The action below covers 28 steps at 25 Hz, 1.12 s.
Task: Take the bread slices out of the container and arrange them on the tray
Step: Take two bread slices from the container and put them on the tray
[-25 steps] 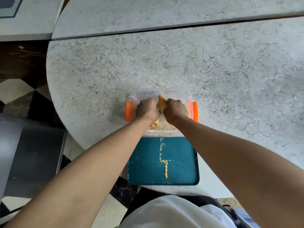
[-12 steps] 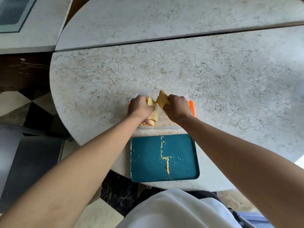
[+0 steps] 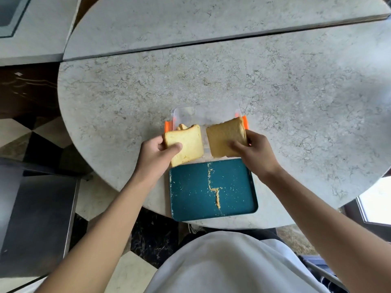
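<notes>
Head view: left hand (image 3: pixel 153 157) and right hand (image 3: pixel 257 153) each pinching a pale square bread slice (image 3: pixel 186 145) in their fingers (image 3: pixel 174 147) — blue rectangular tray (image 3: pixel 237 199) bare but for crumbs, more bread in clear plastic container (image 3: pixel 203 113).

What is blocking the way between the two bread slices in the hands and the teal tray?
Nothing visible. The left hand holds one slice, the right hand another, both above the tray's far edge. The tray holds only crumbs.
</notes>
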{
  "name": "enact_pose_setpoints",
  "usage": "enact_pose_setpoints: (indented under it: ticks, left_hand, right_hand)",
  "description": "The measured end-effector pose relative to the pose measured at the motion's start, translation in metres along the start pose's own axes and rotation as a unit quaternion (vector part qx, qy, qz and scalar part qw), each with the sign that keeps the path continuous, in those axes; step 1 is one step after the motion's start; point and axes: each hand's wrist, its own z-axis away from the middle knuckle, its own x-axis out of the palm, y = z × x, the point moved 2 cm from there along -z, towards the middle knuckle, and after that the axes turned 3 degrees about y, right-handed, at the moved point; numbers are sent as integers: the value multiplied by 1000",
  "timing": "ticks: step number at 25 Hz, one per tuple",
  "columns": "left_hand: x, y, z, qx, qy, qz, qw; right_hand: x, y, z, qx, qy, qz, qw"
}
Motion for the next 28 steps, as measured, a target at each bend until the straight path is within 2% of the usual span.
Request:
enact_pose_setpoints:
  ticks: [4,8,12,17,21,24,26,28]
  left_hand:
    - [-11,-40,33,-65,-68,115,989]
    - [-2,-95,46,-141,-58,64,986]
    - [11,-120,31,-211,-41,70,974]
    - [30,-124,7,-234,-27,40,971]
    - [37,-127,-2,-251,-7,6,968]
    - [39,-124,-2,-264,4,-8,965]
    - [39,-119,-2,-271,4,-20,962]
    - [39,-113,0,-268,5,-50,962]
  right_hand:
    - [-9,35,38,58,-50,-90,993]
    - [-6,78,50,161,-32,-141,976]
    - [6,111,34,257,1,-155,954]
    - [21,130,15,335,16,-201,920]
    - [26,135,5,354,24,-198,914]
    - [26,134,4,332,22,-141,932]
    - [22,130,6,273,24,10,962]
    - [18,121,11,204,29,153,967]
